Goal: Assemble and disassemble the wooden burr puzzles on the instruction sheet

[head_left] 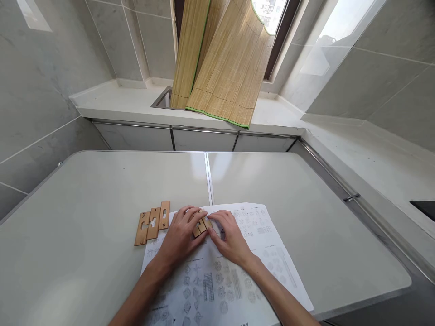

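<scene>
Small flat wooden puzzle pieces point(200, 228) with cut-out notches are held together over the printed sheet. My left hand point(181, 233) curls round their left side, fingers over the top edge and thumb along the bottom. On the other side my right hand point(229, 235) pinches the right edge between thumb and fingertips. Part of the pieces is hidden under the fingers. Left of my left hand lie three more slotted wooden pieces point(142, 228), placed side by side in a stepped row; some bear dark numbers or marks.
Large paper sheets point(285, 267) printed with small diagrams lie beneath my hands on a white folding table point(84, 203), which has a metal seam point(208, 176). Behind stands a counter with a sink point(162, 98) and a bamboo mat point(231, 68). Another counter point(374, 154) runs along the right.
</scene>
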The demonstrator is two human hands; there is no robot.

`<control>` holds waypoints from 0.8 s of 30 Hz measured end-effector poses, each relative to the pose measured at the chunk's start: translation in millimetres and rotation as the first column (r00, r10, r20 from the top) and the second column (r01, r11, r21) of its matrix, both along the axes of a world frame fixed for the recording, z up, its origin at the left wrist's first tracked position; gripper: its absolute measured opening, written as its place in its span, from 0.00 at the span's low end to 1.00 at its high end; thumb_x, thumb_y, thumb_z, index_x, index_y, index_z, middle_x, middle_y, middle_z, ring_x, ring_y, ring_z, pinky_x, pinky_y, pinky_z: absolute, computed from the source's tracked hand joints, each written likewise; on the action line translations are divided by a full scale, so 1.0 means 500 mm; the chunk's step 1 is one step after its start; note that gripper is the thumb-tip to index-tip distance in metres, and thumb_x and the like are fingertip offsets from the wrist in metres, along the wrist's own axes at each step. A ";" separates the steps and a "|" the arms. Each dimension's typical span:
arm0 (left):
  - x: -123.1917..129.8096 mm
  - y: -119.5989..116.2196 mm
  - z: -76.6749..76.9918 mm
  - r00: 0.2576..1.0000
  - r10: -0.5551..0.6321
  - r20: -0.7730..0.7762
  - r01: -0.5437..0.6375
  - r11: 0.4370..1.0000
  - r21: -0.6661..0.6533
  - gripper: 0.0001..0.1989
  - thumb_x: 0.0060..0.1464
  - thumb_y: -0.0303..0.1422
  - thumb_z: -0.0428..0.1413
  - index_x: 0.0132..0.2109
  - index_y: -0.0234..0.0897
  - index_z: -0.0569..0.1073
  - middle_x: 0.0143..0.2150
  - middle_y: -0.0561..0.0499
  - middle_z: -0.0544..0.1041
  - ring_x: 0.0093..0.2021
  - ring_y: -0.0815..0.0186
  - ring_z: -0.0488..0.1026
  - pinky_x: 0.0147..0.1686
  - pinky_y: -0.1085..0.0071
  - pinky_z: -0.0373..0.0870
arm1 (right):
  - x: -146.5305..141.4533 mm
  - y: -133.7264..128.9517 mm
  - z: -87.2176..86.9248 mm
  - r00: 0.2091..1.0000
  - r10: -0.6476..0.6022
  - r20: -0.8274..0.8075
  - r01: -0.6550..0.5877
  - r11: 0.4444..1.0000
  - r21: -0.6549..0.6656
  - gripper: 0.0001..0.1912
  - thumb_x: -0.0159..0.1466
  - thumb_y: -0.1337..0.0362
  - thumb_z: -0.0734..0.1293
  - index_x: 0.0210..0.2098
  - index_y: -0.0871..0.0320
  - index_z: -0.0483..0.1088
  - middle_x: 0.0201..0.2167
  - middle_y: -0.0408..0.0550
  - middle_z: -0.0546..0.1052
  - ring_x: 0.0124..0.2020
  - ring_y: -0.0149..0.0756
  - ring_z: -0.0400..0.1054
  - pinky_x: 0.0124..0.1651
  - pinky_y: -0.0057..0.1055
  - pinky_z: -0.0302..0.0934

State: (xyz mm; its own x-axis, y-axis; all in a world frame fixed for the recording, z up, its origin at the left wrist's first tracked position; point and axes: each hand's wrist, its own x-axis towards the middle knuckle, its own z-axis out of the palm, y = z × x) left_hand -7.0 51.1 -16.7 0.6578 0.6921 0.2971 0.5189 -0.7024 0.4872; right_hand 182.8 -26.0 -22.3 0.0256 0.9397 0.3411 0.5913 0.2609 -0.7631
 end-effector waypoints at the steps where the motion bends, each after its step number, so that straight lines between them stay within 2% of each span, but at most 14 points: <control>1: -0.002 0.002 0.001 1.000 0.007 -0.008 -0.007 1.000 0.007 0.19 0.65 0.37 0.57 0.62 0.48 0.75 0.61 0.45 0.77 0.65 0.47 0.69 0.62 0.47 0.69 | 0.000 0.000 -0.001 1.000 -0.009 -0.001 0.009 1.000 0.000 0.14 0.72 0.66 0.66 0.56 0.50 0.71 0.52 0.51 0.78 0.57 0.47 0.69 0.61 0.50 0.68; 5: -0.009 0.011 0.001 0.997 0.068 -0.038 -0.066 0.996 0.053 0.16 0.65 0.36 0.57 0.58 0.48 0.78 0.63 0.42 0.75 0.65 0.45 0.69 0.62 0.44 0.69 | 0.003 0.000 -0.006 0.999 -0.036 -0.016 0.036 0.999 -0.012 0.14 0.71 0.65 0.66 0.56 0.51 0.70 0.52 0.52 0.78 0.57 0.47 0.70 0.59 0.49 0.70; 13: -0.022 0.022 0.006 0.976 0.202 -0.085 -0.188 0.971 0.150 0.13 0.60 0.30 0.55 0.52 0.42 0.76 0.67 0.39 0.73 0.70 0.43 0.65 0.65 0.41 0.63 | 0.002 -0.001 -0.007 0.998 -0.050 -0.044 0.047 0.997 -0.062 0.12 0.72 0.64 0.65 0.55 0.51 0.70 0.52 0.52 0.77 0.57 0.48 0.69 0.60 0.49 0.69; 17: -0.031 0.030 0.011 0.970 0.235 -0.065 -0.221 0.960 0.170 0.09 0.64 0.35 0.55 0.49 0.41 0.75 0.68 0.38 0.72 0.70 0.41 0.64 0.66 0.39 0.62 | 0.002 -0.002 -0.003 0.998 -0.051 -0.043 0.048 0.997 -0.067 0.12 0.72 0.64 0.65 0.54 0.51 0.69 0.52 0.52 0.77 0.57 0.48 0.69 0.60 0.49 0.68; 20: -0.038 0.037 0.007 0.973 0.226 -0.048 -0.216 0.964 0.155 0.09 0.67 0.40 0.56 0.49 0.42 0.75 0.67 0.40 0.73 0.70 0.42 0.64 0.65 0.41 0.62 | 0.003 -0.002 -0.003 0.998 -0.047 -0.045 0.043 0.997 -0.071 0.11 0.73 0.64 0.65 0.54 0.51 0.70 0.52 0.52 0.77 0.57 0.48 0.68 0.59 0.49 0.68; 24: -0.042 0.044 -0.007 0.975 0.213 -0.055 -0.202 0.966 0.162 0.09 0.69 0.39 0.55 0.51 0.42 0.75 0.66 0.42 0.74 0.70 0.44 0.64 0.65 0.42 0.62 | 0.003 -0.001 -0.008 0.997 -0.045 -0.057 0.040 0.995 -0.086 0.10 0.74 0.64 0.64 0.54 0.51 0.70 0.52 0.51 0.77 0.57 0.47 0.68 0.59 0.48 0.67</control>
